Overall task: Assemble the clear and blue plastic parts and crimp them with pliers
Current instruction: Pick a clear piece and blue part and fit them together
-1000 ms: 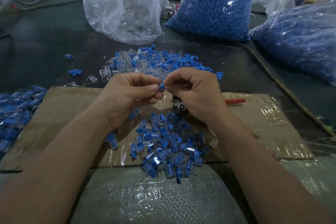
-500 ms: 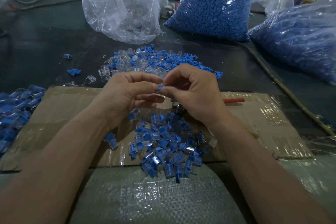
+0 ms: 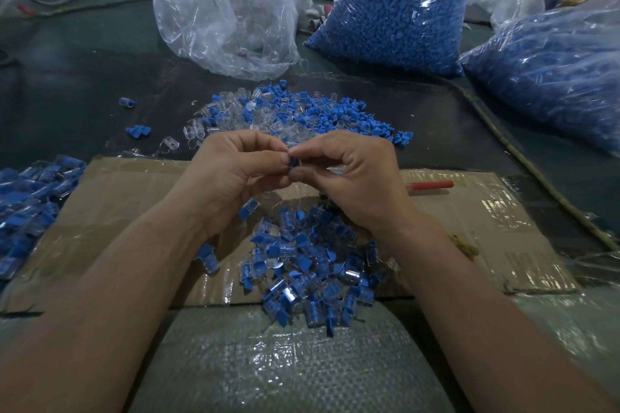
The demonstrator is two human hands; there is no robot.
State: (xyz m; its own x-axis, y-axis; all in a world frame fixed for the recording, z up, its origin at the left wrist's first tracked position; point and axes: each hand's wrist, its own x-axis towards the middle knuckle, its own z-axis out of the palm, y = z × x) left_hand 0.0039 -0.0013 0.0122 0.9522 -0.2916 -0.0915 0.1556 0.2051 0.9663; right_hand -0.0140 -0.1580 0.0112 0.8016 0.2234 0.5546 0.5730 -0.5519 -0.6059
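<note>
My left hand (image 3: 231,174) and my right hand (image 3: 352,174) meet fingertip to fingertip above the cardboard sheet (image 3: 486,228). Both pinch one small blue and clear plastic part (image 3: 294,163), mostly hidden by the fingers. Below the hands lies a heap of joined blue-and-clear pieces (image 3: 308,265). Beyond the hands a loose pile of separate blue and clear parts (image 3: 288,114) spreads on the dark table. The pliers show only as a red handle (image 3: 431,185) sticking out to the right from behind my right hand.
A clear bag of clear parts (image 3: 228,10) stands at the back. Two bags of blue parts (image 3: 396,3) (image 3: 553,77) stand at the back right. More joined pieces (image 3: 30,198) lie at the left edge. A woven sack (image 3: 285,362) covers the near edge.
Both hands have lifted a little and shifted slightly away from me, still pinching the small part; my right thumb now lies under it.
</note>
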